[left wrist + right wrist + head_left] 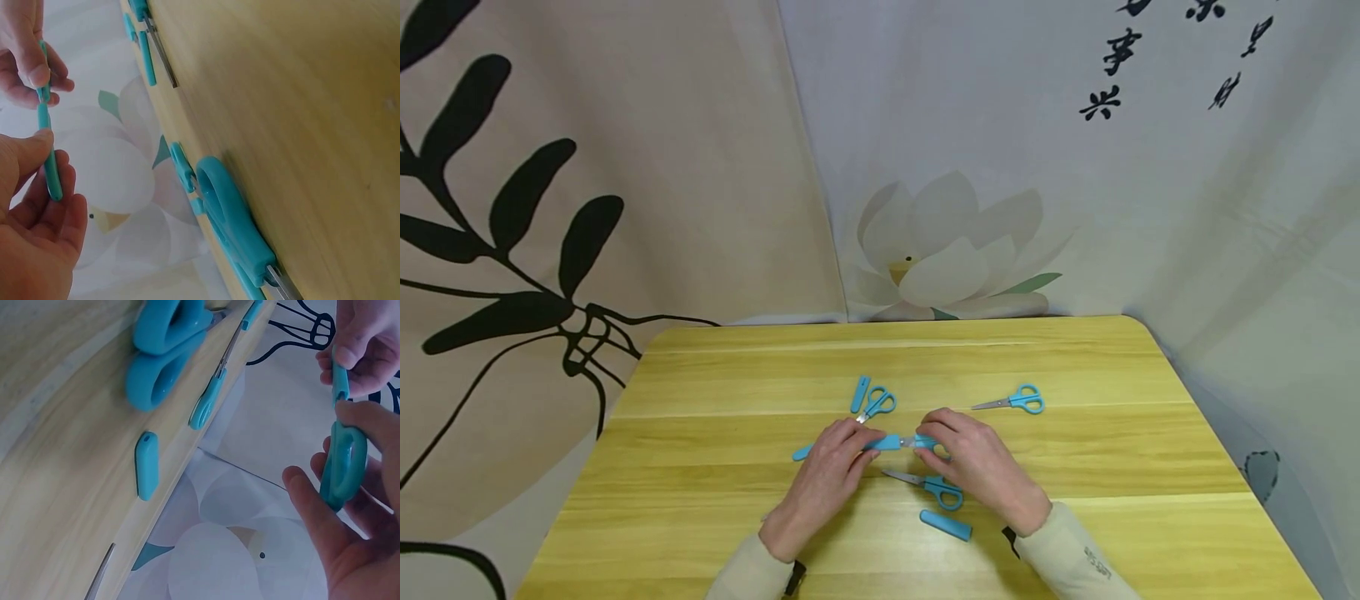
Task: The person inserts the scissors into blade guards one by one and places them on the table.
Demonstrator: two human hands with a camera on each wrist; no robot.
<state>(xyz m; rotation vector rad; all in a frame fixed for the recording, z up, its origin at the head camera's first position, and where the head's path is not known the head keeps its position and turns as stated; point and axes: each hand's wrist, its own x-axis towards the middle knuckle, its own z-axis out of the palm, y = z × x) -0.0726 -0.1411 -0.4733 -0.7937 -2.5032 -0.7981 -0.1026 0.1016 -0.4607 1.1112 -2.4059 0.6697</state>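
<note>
A wooden table [700, 500] is stretching out beneath the held scissors [923, 442], its yellow grain running sideways. A pale curtain [700, 200] is hanging on the far side of those scissors, a lotus print [951, 250] showing behind them, dark printed leaves [529, 196] spreading to their left, and black characters [1118, 52] standing high to their right (quite a decorated corner, this).

Both forearms are reaching in from the near side, in pale sleeves [1071, 554], and the hands are meeting just above the wood. The left hand [827, 462] is pinching a blue sheath [886, 442] between thumb and fingers, directly left of the held scissors. The right hand [973, 462] is gripping their blue handles, thumb against bent fingers, and a short stretch of metal is showing between handles and sheath.

Around the held scissors, another pair [934, 483] is lying on the near side with a loose cover [946, 526] beyond it; a third pair [1018, 400] is resting to the far right.
</note>
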